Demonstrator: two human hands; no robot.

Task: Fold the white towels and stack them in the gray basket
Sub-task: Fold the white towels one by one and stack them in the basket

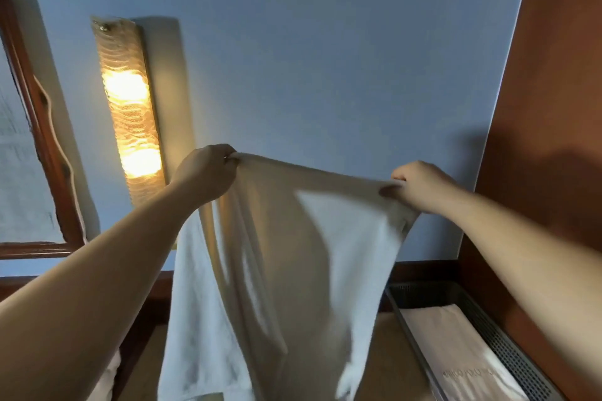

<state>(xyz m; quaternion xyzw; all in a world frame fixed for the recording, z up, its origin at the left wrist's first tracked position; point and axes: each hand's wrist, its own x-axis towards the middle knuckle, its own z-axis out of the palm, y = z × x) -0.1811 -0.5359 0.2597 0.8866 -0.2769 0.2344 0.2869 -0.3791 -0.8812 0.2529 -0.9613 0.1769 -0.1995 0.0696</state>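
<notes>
White towel [293, 254] held up by its top edge, hanging lengthwise below both grips.

The left hand [205, 172] and right hand [420, 185] each pinch a top corner, the edge taut between them. The gray basket [508, 352], with a folded towel [456, 345] inside, sits low on the right, nearer the right hand. A lit wall lamp [130, 120] glows at left; nothing blocks the way down.
</notes>
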